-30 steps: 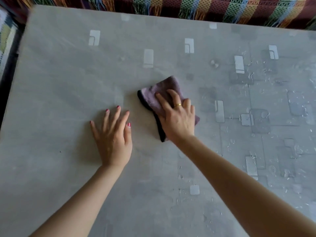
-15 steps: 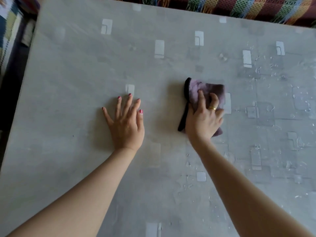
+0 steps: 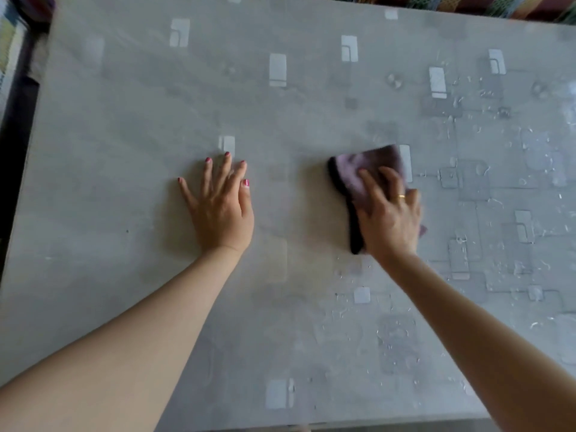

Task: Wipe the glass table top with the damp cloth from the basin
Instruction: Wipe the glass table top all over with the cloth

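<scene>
The damp cloth (image 3: pixel 361 173) lies flat on the glass table top (image 3: pixel 124 120), pinned under the right hand (image 3: pixel 389 219). I note it is purple with a dark edge on the side facing the left hand (image 3: pixel 221 210). Half a second ago that dark edge ran nearly straight toward me; now its far end leans away from the right hand, and the far corner of the cloth is smeared with blur. A second ago the cloth sat close to the left hand; it is now well apart from it, much as in the half-second picture.

The long axis of the cloth runs from near my side to the far side of the table, tilted with the far end toward the left hand. Its near end sits just beside the right wrist.

Grip: the right hand presses palm-down with fingers spread over the cloth, a ring (image 3: pixel 401 196) on one finger; I cannot tell whether any finger curls under the fabric. The left hand is flat and splayed on bare glass, holding nothing, its place unchanged across the three pictures.

Beyond the cloth, away from the left hand, the glass carries scattered droplets (image 3: pixel 498 260). A striped woven fabric (image 3: pixel 498 4) borders the far edge of the table.
</scene>
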